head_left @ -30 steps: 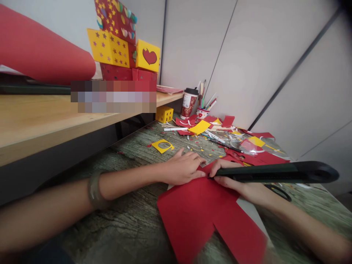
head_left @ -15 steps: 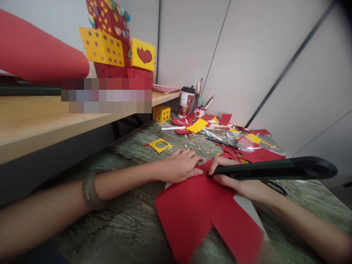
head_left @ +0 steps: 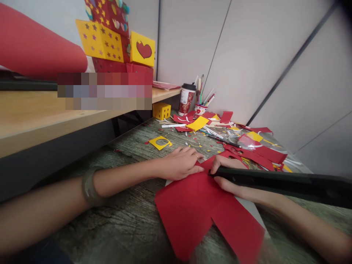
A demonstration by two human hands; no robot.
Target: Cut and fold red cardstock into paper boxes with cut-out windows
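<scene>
A red cross-shaped sheet of card (head_left: 187,216) lies on a pale board (head_left: 249,207) on the table, with faint crease lines across it. My left hand (head_left: 183,163) rests flat on the card's far left part, fingers stretched out and thumb pressing on the red surface. In my right hand (head_left: 225,176) is a long dark utility knife (head_left: 277,181), pinched between thumb and fingers. Its front end points at the card, close to my left thumb, while its back end runs out of view at the right. The blade is too small to make out.
Red, yellow and white scraps (head_left: 255,154) cover the far right. A cut-out yellow square (head_left: 160,143) lies beyond my left hand. Behind stand a lidded paper cup (head_left: 187,99), a pen pot (head_left: 200,109) and a yellow box (head_left: 161,110). A wooden shelf (head_left: 41,134) overhangs the left.
The back end of the knife has swung downward and nearer, now passing out of view at the right. My right hand has tilted slightly; my left hand stays on the card.
</scene>
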